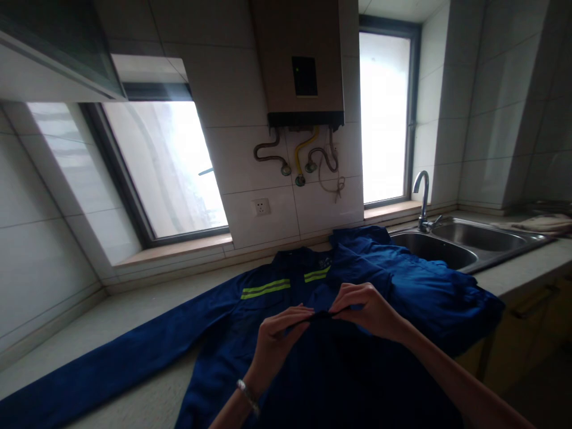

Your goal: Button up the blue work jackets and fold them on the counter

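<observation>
A dark blue work jacket (232, 333) with yellow-green reflective stripes lies spread over the counter, one sleeve stretched out to the left. My left hand (281, 333), with a bracelet at the wrist, pinches a dark edge of the blue cloth between thumb and fingers. Just right of it, my right hand (364, 307) grips the same edge in a pinch. The held edge runs raised between both hands. More blue clothing (429, 292) is heaped on the right, near the sink. The cloth below my hands is too dark to make out in detail.
A double-bowl steel sink (480, 262) with a tap (423, 199) stands at the right. A water heater (301, 59) with pipes hangs on the tiled wall, above a socket (261, 207). The pale counter (147, 304) runs beneath two windows. A wall cabinet (58, 53) juts out upper left.
</observation>
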A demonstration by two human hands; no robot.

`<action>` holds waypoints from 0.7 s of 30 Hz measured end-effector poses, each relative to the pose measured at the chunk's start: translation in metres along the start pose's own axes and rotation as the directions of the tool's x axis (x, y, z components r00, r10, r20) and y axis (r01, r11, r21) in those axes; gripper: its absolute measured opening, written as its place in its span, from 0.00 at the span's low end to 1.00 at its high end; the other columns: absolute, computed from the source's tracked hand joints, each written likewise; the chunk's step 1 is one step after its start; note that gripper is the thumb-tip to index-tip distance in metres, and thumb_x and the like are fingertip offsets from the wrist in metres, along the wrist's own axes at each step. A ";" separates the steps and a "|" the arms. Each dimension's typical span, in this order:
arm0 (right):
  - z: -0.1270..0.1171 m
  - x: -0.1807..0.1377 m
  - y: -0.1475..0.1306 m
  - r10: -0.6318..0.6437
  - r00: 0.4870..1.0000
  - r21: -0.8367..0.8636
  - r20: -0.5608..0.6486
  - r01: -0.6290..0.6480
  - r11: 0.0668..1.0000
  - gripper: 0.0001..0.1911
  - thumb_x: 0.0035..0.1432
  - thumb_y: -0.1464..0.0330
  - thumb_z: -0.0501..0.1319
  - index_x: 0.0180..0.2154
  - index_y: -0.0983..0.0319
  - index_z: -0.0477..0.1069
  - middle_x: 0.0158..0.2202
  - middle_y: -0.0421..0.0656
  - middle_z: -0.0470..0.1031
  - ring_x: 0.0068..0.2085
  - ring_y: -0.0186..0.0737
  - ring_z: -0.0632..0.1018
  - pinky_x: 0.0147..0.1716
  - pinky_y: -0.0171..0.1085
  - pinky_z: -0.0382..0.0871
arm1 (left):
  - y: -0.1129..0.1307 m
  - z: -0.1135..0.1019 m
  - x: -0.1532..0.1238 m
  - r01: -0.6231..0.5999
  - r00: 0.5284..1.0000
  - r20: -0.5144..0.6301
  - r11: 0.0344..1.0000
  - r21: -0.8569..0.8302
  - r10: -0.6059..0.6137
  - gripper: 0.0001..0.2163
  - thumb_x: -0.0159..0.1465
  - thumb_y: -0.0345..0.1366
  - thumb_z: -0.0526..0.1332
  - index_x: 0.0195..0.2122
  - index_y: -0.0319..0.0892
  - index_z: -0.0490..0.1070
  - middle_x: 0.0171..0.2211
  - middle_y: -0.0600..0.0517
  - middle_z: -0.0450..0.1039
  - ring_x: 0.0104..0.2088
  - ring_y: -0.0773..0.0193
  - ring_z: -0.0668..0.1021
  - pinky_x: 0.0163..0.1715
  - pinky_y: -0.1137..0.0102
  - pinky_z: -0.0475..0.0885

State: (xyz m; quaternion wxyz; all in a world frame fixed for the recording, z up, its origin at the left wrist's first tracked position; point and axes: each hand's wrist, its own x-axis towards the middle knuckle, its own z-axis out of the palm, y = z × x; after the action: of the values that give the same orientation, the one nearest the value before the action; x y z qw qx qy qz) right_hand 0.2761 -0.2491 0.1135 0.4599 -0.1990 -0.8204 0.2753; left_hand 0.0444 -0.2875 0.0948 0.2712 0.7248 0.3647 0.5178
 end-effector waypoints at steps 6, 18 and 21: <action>-0.009 -0.006 0.008 0.059 0.991 -0.012 0.124 -0.058 0.998 0.13 0.55 0.61 0.62 0.39 0.60 0.77 0.32 0.44 0.78 0.35 0.36 0.77 0.34 0.33 0.70 | -0.001 -0.005 0.002 -0.041 0.997 0.072 0.998 0.038 0.038 0.08 0.59 0.35 0.62 0.38 0.46 0.78 0.40 0.52 0.77 0.43 0.57 0.78 0.52 0.60 0.69; 0.008 0.006 -0.035 0.089 0.935 -0.535 0.345 0.118 0.837 0.18 0.60 0.58 0.55 0.47 0.59 0.71 0.38 0.44 0.76 0.38 0.38 0.76 0.37 0.33 0.67 | -0.007 0.013 -0.005 0.056 0.998 -0.014 0.990 0.127 -0.055 0.07 0.57 0.38 0.63 0.36 0.48 0.78 0.37 0.54 0.79 0.41 0.59 0.79 0.46 0.68 0.73; 0.005 0.016 -0.022 0.058 0.934 -0.543 0.353 0.154 0.826 0.14 0.63 0.65 0.51 0.41 0.61 0.74 0.33 0.42 0.77 0.33 0.34 0.76 0.32 0.30 0.66 | -0.003 0.012 -0.004 0.097 0.995 -0.046 0.986 0.136 -0.091 0.09 0.57 0.40 0.63 0.39 0.48 0.77 0.40 0.54 0.78 0.43 0.60 0.78 0.47 0.68 0.72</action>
State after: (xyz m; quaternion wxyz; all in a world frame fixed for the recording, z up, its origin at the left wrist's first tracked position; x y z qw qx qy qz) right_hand 0.2624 -0.2581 0.1358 0.2321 -0.2514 -0.9387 0.0411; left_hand 0.0543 -0.2896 0.0864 0.2373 0.7133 0.4388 0.4922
